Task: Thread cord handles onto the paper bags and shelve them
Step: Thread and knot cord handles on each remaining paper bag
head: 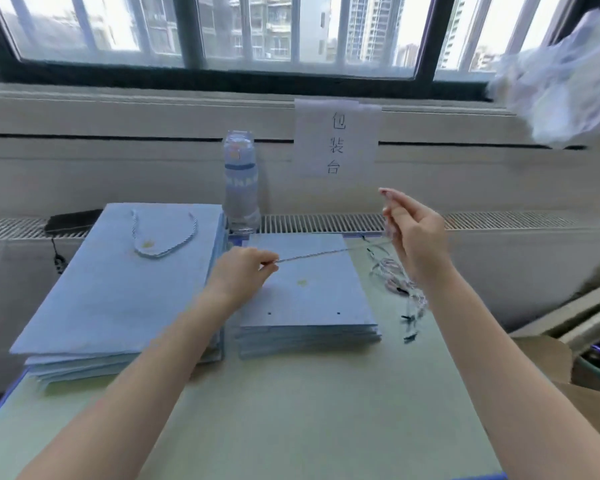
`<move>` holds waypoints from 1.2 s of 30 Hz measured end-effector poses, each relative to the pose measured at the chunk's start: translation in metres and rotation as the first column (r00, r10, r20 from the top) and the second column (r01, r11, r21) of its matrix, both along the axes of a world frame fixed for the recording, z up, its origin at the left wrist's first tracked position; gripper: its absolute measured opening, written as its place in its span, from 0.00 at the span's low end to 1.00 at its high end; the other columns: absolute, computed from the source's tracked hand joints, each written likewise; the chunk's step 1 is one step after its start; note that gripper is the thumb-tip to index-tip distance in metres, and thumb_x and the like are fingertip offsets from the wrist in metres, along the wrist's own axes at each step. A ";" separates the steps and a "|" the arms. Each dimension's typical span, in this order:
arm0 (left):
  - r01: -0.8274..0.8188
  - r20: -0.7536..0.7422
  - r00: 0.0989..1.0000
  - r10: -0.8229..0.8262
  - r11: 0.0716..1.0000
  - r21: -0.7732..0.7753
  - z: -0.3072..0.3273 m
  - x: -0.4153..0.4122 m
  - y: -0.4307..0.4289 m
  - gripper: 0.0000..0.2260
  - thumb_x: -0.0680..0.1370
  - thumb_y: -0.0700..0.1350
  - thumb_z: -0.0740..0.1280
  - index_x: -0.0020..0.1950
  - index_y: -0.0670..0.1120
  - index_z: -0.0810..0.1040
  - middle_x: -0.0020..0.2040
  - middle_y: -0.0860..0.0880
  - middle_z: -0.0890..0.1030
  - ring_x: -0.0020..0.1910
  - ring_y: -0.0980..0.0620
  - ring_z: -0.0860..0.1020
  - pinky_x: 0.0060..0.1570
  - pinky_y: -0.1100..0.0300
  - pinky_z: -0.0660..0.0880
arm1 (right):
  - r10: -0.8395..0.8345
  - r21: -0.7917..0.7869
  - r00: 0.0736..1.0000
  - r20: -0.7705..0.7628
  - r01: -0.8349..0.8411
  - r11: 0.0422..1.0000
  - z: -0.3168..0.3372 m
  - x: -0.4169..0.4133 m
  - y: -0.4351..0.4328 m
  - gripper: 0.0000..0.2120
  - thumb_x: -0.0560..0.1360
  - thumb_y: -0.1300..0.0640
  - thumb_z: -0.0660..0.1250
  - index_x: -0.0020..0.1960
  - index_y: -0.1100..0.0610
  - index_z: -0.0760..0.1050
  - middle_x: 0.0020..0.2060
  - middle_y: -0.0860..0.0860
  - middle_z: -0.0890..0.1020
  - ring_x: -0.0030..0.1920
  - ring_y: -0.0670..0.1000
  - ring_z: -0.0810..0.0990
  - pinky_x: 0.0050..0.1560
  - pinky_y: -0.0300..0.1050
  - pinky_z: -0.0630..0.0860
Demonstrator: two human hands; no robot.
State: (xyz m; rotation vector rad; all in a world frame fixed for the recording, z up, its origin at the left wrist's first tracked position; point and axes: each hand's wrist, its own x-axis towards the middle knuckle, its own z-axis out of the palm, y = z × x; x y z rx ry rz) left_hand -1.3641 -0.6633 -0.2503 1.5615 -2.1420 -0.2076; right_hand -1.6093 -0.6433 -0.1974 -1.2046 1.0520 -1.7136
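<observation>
Daylight floods in through the window (201, 32) at the top, where the sky is blown out to white glare, and lights the surface (291, 410) below it evenly with only faint shadows. The picture is soft throughout. Below the window, the sill bows with wide-angle distortion toward the edges.

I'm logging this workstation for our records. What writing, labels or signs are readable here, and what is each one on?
"包装台": handwritten top to bottom on the white paper sign.
Water bottle: pale letters on its label band, too blurred to read.
Paper bags: a small gold mark on the top bag of each stack, too small to read.
</observation>
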 end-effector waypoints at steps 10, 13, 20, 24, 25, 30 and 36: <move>-0.012 0.250 0.967 -0.047 0.973 0.230 -0.050 -0.013 0.002 0.23 0.82 0.54 0.53 0.76 0.50 0.58 0.76 0.47 0.58 0.75 0.46 0.53 0.72 0.49 0.53 | 0.087 0.111 0.683 -0.726 -0.008 0.994 -0.082 0.043 -0.009 0.05 0.74 0.56 0.71 0.47 0.55 0.83 0.39 0.50 0.83 0.42 0.49 0.79 0.44 0.35 0.73; -0.051 0.171 0.985 0.002 0.958 0.283 -0.055 -0.017 -0.002 0.20 0.83 0.49 0.51 0.76 0.51 0.58 0.77 0.43 0.53 0.76 0.42 0.49 0.72 0.45 0.51 | 0.155 0.106 0.624 -0.766 -0.115 0.988 -0.080 0.067 -0.008 0.05 0.72 0.59 0.72 0.47 0.55 0.84 0.36 0.52 0.81 0.37 0.48 0.77 0.43 0.39 0.72; -0.028 -0.455 0.879 0.143 0.968 0.250 -0.039 -0.007 0.008 0.26 0.76 0.29 0.53 0.73 0.43 0.65 0.75 0.46 0.62 0.75 0.50 0.57 0.69 0.62 0.53 | 0.233 0.219 0.716 -0.658 -0.114 0.969 -0.079 0.077 0.002 0.05 0.73 0.60 0.69 0.43 0.51 0.81 0.36 0.44 0.81 0.39 0.43 0.76 0.47 0.36 0.72; 0.023 -0.481 0.873 0.079 0.979 0.202 -0.042 -0.010 0.007 0.25 0.76 0.30 0.54 0.72 0.44 0.65 0.75 0.46 0.63 0.74 0.51 0.58 0.69 0.62 0.54 | -0.161 -0.099 0.600 -0.784 0.134 0.986 -0.077 0.066 0.004 0.03 0.73 0.59 0.70 0.44 0.51 0.81 0.32 0.47 0.80 0.27 0.40 0.72 0.34 0.36 0.67; 0.037 -0.470 0.881 0.058 0.981 0.192 -0.041 -0.010 0.007 0.24 0.77 0.32 0.55 0.73 0.45 0.64 0.75 0.46 0.61 0.75 0.52 0.56 0.69 0.64 0.52 | -0.391 -0.285 0.500 -0.773 0.277 0.918 -0.074 0.063 0.000 0.02 0.73 0.58 0.69 0.44 0.52 0.81 0.30 0.47 0.79 0.25 0.40 0.72 0.32 0.36 0.66; 0.081 -0.259 0.966 -0.015 0.965 0.248 -0.033 -0.010 0.016 0.23 0.81 0.43 0.58 0.76 0.45 0.57 0.78 0.45 0.49 0.77 0.50 0.46 0.69 0.63 0.48 | -0.739 -0.620 0.403 -0.540 0.403 0.673 -0.056 0.057 -0.011 0.04 0.73 0.58 0.69 0.45 0.57 0.82 0.27 0.45 0.75 0.29 0.43 0.68 0.30 0.36 0.62; 0.001 -0.053 0.998 0.018 0.940 0.340 -0.036 -0.004 0.043 0.27 0.82 0.50 0.57 0.77 0.42 0.52 0.78 0.42 0.49 0.77 0.50 0.47 0.68 0.64 0.47 | -0.058 -0.130 0.634 -0.771 -0.068 0.989 -0.082 0.073 0.000 0.05 0.73 0.62 0.69 0.46 0.56 0.83 0.39 0.48 0.83 0.38 0.35 0.76 0.40 0.28 0.67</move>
